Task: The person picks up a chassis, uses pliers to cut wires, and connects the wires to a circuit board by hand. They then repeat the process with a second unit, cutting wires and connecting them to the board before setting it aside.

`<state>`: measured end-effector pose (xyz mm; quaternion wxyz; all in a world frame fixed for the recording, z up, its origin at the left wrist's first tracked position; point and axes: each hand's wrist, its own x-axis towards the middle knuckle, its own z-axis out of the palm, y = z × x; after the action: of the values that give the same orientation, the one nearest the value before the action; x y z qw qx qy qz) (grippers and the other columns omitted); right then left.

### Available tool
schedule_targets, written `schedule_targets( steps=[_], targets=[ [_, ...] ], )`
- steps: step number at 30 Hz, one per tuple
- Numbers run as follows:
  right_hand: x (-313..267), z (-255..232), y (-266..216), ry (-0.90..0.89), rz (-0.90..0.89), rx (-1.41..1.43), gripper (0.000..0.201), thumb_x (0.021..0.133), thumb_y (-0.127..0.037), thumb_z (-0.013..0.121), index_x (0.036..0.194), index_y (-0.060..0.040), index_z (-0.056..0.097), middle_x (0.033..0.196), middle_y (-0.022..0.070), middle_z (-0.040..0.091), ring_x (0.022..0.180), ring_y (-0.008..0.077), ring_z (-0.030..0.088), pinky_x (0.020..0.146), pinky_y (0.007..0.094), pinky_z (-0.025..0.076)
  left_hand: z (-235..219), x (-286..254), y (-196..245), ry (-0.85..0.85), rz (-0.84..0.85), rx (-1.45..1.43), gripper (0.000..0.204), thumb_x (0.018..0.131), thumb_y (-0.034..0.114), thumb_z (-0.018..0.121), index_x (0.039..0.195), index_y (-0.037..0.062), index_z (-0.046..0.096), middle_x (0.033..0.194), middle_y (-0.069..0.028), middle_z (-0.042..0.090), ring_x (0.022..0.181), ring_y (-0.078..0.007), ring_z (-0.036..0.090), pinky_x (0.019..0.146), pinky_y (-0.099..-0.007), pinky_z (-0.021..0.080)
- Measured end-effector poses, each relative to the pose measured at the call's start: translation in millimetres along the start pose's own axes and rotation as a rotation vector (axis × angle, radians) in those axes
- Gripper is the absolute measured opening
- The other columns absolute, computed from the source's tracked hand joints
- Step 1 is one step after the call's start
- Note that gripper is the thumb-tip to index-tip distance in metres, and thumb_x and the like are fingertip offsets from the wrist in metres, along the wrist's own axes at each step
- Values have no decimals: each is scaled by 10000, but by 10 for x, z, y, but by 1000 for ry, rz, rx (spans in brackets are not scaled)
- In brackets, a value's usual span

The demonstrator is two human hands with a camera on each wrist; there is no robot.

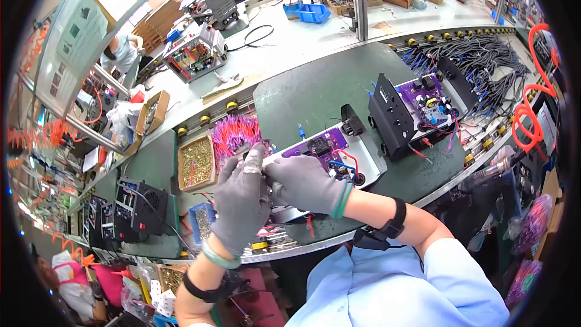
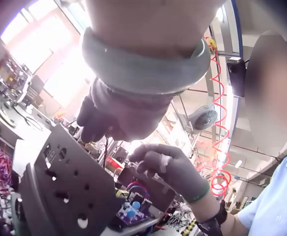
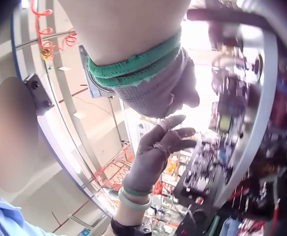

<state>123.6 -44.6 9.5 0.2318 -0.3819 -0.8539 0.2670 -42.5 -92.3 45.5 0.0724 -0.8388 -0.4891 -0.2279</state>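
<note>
Unit (image 1: 375, 160), one, open-topped, purple board (image 1: 336, 140) inside; it lay on the green mat (image 1: 315, 94), its front end under both hands. Left hand (image 1: 242, 200), gloved: thumb and finger narrowed on thin wires (image 2: 106, 147), other fingers spread. Right hand (image 1: 308, 184), gloved: fingertips close to the left's; whether they held anything could not be told. Panel (image 2: 84, 167), black, pierced with holes, upright just beside the wires. Risk, as judged: a sideways pull could have dragged the wires over the panel's edge, scraping them or working an end loose; with the fingers so crowded, a wire could have been led to the wrong place unseen. A sleeve or wrist strap (image 1: 396, 221) swung low might have caught the red and blue leads (image 1: 348, 156). Beside the left hand, tray (image 1: 180, 166) of small brass-coloured parts; one carried over on a glove and dropped on the board could have caused a short. Next to it, pink wire bundle (image 1: 233, 133). To the right, second unit (image 1: 393, 118), panel upright. Beyond, heap of grey cables (image 1: 484, 66); across the bench, blue bin (image 1: 313, 14).
</note>
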Motion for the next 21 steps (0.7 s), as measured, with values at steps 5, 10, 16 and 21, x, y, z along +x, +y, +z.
schedule_targets(
  steps=[5, 10, 16, 21],
  targets=[
    [244, 107, 177, 370, -96, -41, 101, 841, -146, 632, 909, -105, 695, 817, 113, 715, 793, 334, 735, 700, 466, 579, 162, -220, -139, 237, -177, -244, 426, 977, 121, 577, 1365, -50, 538, 1147, -229, 664, 1008, -309, 687, 947, -357, 503],
    [328, 221, 270, 182, -79, -384, 89, 788, -146, 669, 850, -107, 719, 774, 112, 724, 729, 301, 744, 641, 440, 563, 223, -310, -330, -335, -688, -610, 347, 999, 315, 575, 1161, 10, 600, 911, -222, 678, 890, -370, 675, 803, -452, 495],
    [258, 216, 251, 247, -114, -393, 134, 718, -135, 701, 847, -119, 669, 772, 80, 681, 716, 290, 714, 625, 420, 542, 154, -290, -275, -331, -626, -575, 332, 1003, 321, 557, 1090, 3, 595, 891, -243, 674, 899, -439, 659, 795, -491, 488],
    [300, 135, 134, 149, -86, -410, 111, 772, -151, 676, 869, -102, 698, 805, 114, 719, 750, 309, 742, 633, 439, 567, 159, -268, -243, -311, -630, -532, 334, 999, 324, 551, 1083, 7, 610, 881, -262, 679, 887, -464, 664, 786, -526, 492]
  ],
)
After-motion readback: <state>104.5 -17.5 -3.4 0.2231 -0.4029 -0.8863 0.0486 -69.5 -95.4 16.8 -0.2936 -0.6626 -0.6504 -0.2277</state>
